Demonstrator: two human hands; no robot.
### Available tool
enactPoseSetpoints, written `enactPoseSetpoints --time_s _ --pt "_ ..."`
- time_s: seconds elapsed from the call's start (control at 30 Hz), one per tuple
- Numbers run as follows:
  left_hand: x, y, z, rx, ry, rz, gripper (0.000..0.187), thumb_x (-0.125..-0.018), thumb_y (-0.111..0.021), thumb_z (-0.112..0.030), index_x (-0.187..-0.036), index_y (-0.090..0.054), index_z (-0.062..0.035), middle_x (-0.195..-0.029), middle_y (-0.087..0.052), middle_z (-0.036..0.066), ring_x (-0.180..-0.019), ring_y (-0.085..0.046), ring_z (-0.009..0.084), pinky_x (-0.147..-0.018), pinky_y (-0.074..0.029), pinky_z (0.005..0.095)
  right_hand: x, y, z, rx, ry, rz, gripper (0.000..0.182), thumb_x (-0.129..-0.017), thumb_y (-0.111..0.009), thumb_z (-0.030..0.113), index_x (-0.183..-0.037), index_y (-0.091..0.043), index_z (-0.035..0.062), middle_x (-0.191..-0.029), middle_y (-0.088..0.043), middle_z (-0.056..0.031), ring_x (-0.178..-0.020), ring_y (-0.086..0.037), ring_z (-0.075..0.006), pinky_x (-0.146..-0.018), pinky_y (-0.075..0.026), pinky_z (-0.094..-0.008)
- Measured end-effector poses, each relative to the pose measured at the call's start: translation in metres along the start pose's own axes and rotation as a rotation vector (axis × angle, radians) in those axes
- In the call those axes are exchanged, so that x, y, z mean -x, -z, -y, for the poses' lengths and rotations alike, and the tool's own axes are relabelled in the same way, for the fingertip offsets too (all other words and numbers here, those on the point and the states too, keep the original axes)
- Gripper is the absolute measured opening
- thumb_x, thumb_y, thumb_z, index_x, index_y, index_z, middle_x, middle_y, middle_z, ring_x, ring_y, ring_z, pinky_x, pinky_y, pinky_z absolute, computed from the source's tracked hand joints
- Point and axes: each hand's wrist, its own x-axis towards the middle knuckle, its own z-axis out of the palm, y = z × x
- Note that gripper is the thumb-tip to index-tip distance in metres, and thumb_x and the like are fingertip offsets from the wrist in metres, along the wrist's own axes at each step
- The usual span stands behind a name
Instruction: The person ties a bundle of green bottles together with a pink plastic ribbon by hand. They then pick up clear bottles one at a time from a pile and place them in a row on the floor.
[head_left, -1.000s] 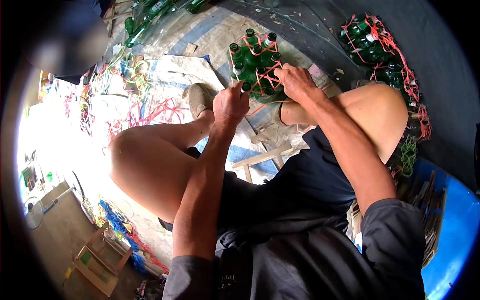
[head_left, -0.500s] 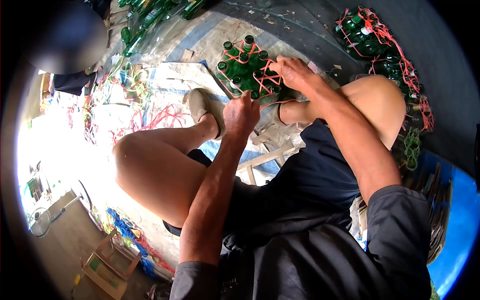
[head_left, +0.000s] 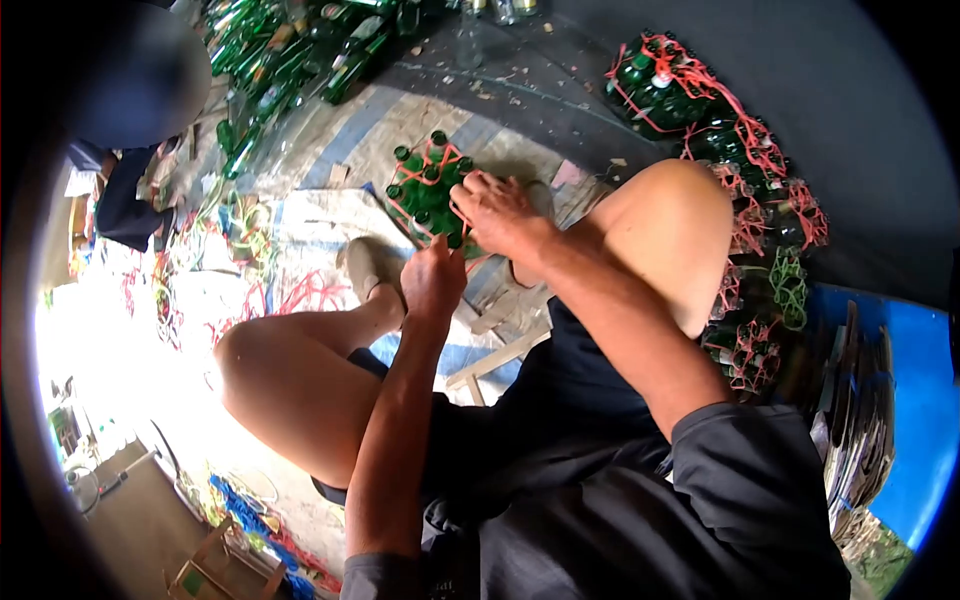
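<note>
While red strapping [head_left: 432, 176] wraps green bottle bundle [head_left: 428, 195], right hand [head_left: 497, 212] presses down at 3 o'clock; left hand [head_left: 432, 277] pinches strap at 6 o'clock; keep tension even.

The site was an informal bottle-sorting yard: loose green bottles [head_left: 300, 60] lay heaped on ground sheeting [head_left: 330, 215], with tied bottle bundles [head_left: 700, 110] and scattered binding straps [head_left: 300, 295].

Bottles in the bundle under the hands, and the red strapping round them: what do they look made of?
The bottles look like dark green glass: glossy, see-through necks with highlights. The strapping looks like thin plastic string or band, red to pinkish and matte, criss-crossed between the necks; which kind, the picture leaves open. The left hand and right hand both rest on the bundle.
</note>
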Motion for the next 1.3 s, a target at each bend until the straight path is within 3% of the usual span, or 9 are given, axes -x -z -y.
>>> enactPoseSetpoints --time_s 0.07,0.17,0.27,0.33,0.4,0.47,1.0,1.2,1.3 --pt "-0.002 0.001 0.0 -0.014 -0.015 0.023 0.024 -0.098 -0.063 -0.028 -0.097 -0.066 -0.0039 -0.077 -0.072 0.026 -0.076 -0.072 0.0476 -0.067 -0.058 0.0582 -0.001 0.0 0.0 -0.004 -0.007 0.049 0.047 -0.082 -0.078 0.01 -0.126 -0.063 0.0075 -0.132 -0.062 -0.0108 -0.133 -0.057 -0.0323 -0.106 -0.048 -0.0532" --pt "-0.005 0.001 -0.002 -0.076 -0.04 0.035 0.024 -0.099 -0.063 -0.026 -0.094 -0.065 -0.0026 -0.077 -0.072 0.026 -0.075 -0.073 0.0468 -0.067 -0.059 0.057 0.0 -0.012 0.0 0.075 -0.028 -0.007 0.047 -0.085 -0.074 0.009 -0.129 -0.061 0.0083 -0.135 -0.061 -0.0096 -0.134 -0.056 -0.0321 -0.104 -0.05 -0.0525" --pt "-0.005 0.011 -0.008 -0.155 -0.064 0.09 0.02 -0.097 -0.063 -0.021 -0.093 -0.065 -0.0018 -0.079 -0.074 0.026 -0.075 -0.074 0.0456 -0.067 -0.059 0.056 -0.004 -0.029 -0.008 0.006 -0.011 -0.047 0.035 -0.09 -0.07 0.009 -0.124 -0.062 0.0102 -0.131 -0.062 -0.0082 -0.131 -0.058 -0.0317 -0.102 -0.052 -0.0519" --pt "-0.012 0.016 -0.007 -0.229 -0.106 0.151 0.015 -0.096 -0.063 -0.017 -0.092 -0.065 -0.0016 -0.08 -0.074 0.025 -0.076 -0.075 0.0447 -0.067 -0.06 0.0554 -0.006 -0.039 -0.014 -0.071 0.025 -0.165 0.016 -0.093 -0.068 0.014 -0.108 -0.064 0.0127 -0.12 -0.065 -0.0083 -0.125 -0.061 -0.0319 -0.097 -0.055 -0.0494" --pt "-0.018 0.026 -0.016 -0.274 -0.164 0.187 0.01 -0.092 -0.063 -0.011 -0.091 -0.066 -0.002 -0.081 -0.074 0.023 -0.077 -0.077 0.0411 -0.066 -0.061 0.0515 -0.008 -0.042 -0.017 -0.113 0.046 -0.21 0.02 -0.089 -0.072 0.013 -0.107 -0.064 0.0116 -0.12 -0.066 -0.0093 -0.123 -0.062 -0.0334 -0.097 -0.055 -0.049" --pt "-0.025 0.025 -0.012 -0.297 -0.252 0.196 0.017 -0.095 -0.066 -0.02 -0.09 -0.066 -0.0034 -0.078 -0.072 0.025 -0.073 -0.075 0.0428 -0.064 -0.06 0.0541 -0.003 -0.028 -0.014 -0.118 0.04 -0.176 0.034 -0.079 -0.08 0.006 -0.108 -0.063 0.0105 -0.118 -0.066 -0.0096 -0.123 -0.063 -0.0345 -0.096 -0.056 -0.0494" --pt "-0.094 0.034 -0.012 -0.503 -0.564 0.497 0.017 -0.092 -0.071 -0.022 -0.087 -0.078 -0.0076 -0.09 -0.076 0.017 -0.087 -0.077 0.0354 -0.081 -0.063 0.0482 -0.002 -0.031 -0.02 -0.159 0.007 -0.195 0.019 -0.088 -0.073 0.025 -0.104 -0.066 0.0176 -0.115 -0.069 -0.0049 -0.121 -0.067 -0.0312 -0.089 -0.06 -0.0481" --pt "-0.103 0.034 -0.001 -0.46 -0.542 0.503 0.017 -0.095 -0.067 -0.021 -0.09 -0.079 -0.0099 -0.095 -0.076 0.016 -0.094 -0.076 0.036 -0.087 -0.061 0.0505 -0.002 -0.036 -0.022 -0.168 0.019 -0.189 0.024 -0.086 -0.077 0.021 -0.108 -0.067 0.0193 -0.117 -0.067 -0.0031 -0.123 -0.065 -0.0288 -0.091 -0.059 -0.0467" --pt "-0.103 0.034 0.002 -0.382 -0.44 0.477 0.016 -0.092 -0.067 -0.02 -0.087 -0.078 -0.0092 -0.092 -0.076 0.017 -0.093 -0.076 0.0376 -0.085 -0.061 0.051 -0.004 -0.041 -0.023 -0.228 0.054 -0.239 0.051 -0.07 -0.085 0.011 -0.116 -0.064 0.0167 -0.115 -0.064 -0.0083 -0.12 -0.064 -0.0331 -0.095 -0.056 -0.0478"
